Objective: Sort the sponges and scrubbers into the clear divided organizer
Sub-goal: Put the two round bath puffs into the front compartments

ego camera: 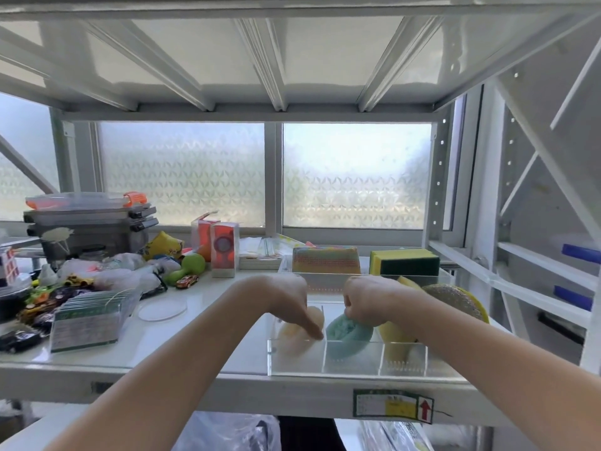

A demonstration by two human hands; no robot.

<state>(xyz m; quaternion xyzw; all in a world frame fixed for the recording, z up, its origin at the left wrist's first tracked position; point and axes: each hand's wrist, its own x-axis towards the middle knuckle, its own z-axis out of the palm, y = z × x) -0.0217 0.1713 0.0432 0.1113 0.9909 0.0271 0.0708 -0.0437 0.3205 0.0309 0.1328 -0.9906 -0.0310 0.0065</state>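
Both bare forearms reach forward from the near edge of the view to the clear divided acrylic organizer (346,356), which stands on the white metal shelf (201,323) at its front right. Inside the organizer, the left hand (286,301) is lowered into the left compartment with fingers curled downward over a pale peach round sponge (300,330); whether it grips that sponge or only touches it cannot be told. The right hand (370,299) is closed, its fingers pinching the upper edge of a teal ring-shaped scrubber (349,333) that sits in the middle compartment. In the right compartment of the organizer lies a yellow oval sponge (395,335). At the organizer's right rear, partly hidden by the right forearm, rests a round metallic mesh scrubber with a yellow rim (458,299). Behind the organizer stand a rainbow-striped rectangular sponge (326,259) and, to its right, a yellow sponge with a dark green scouring face (405,262). Left of the organizer lie a clear round lid (162,310), a green plastic dumbbell (185,270), a stack of card packs in clear wrapping (89,319), several toy cars (42,304) and two red boxed items (216,244).
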